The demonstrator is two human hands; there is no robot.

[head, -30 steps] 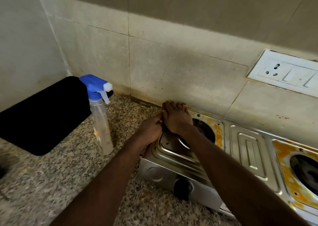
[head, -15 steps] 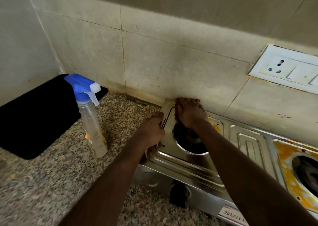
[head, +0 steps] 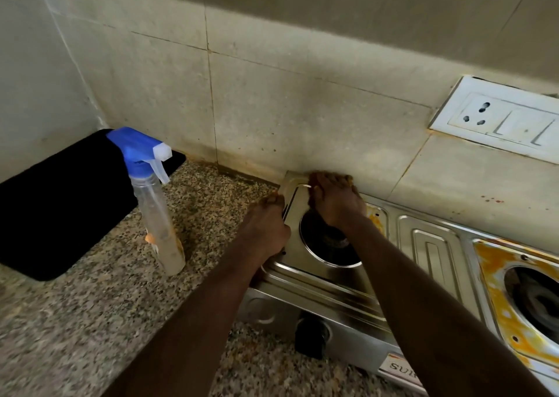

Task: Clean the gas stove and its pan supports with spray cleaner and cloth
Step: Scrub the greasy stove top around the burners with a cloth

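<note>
Head view, foreground: two bare forearms reach in from the bottom edge over a speckled granite countertop (head: 75, 321). The right forearm crosses the stove's front and cuts a label strip (head: 399, 368) down to the letters "SUI".
Gas stove: the steel gas stove (head: 432, 251) sits on the counter against the wall, its right end cut off by the frame. A black knob (head: 311, 336) shows on the front between the forearms.
Left hand: the left hand (head: 266, 233) grips the stove's left rim, fingers curled over the edge.
Right hand: the right hand (head: 335, 204) presses palm down on the rear left corner, its wrist hiding part of the left burner well (head: 326, 245). Whether its fingers clasp anything cannot be told.
Cloth: a brownish-orange sliver (head: 348, 179) peeks past the fingertips, too small to identify.
Stains: orange staining (head: 496, 275) rings the right burner well (head: 538, 300), which is half out of frame.
Spray bottle: the spray bottle (head: 157, 209), with a clear body and blue trigger head, stands upright on the counter left of the stove, apart from the left hand. It overlaps a black mat (head: 60, 206) behind it, and its label is unreadable.
Backdrop: a grimy tiled wall (head: 302, 109) carries a white socket plate (head: 502, 121), clipped at the right edge.
</note>
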